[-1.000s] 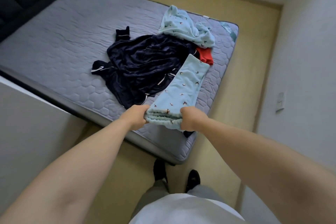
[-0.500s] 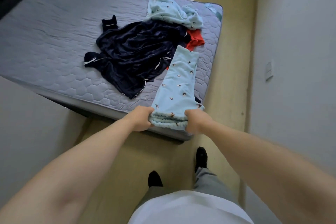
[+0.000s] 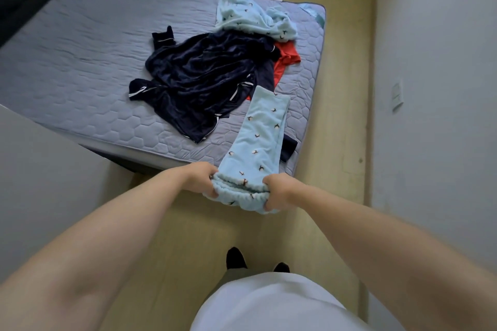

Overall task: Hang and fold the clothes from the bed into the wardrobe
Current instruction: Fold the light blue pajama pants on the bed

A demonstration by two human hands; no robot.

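Two hands held the waistband of the blue trousers [image 3: 258, 137]. The left hand [image 3: 200, 179] pinched its left end and the right hand [image 3: 278, 191] its right, each grip closed on bunched cloth. Over the last second the waistband had been drawn past the edge of the bed [image 3: 80, 62] and out over the floor, while the legs trailed on the mattress beside the navy robe [image 3: 204, 78]. This was probably a lift for folding. Most fingertips were buried in fabric, and no wardrobe could be made out for certain.
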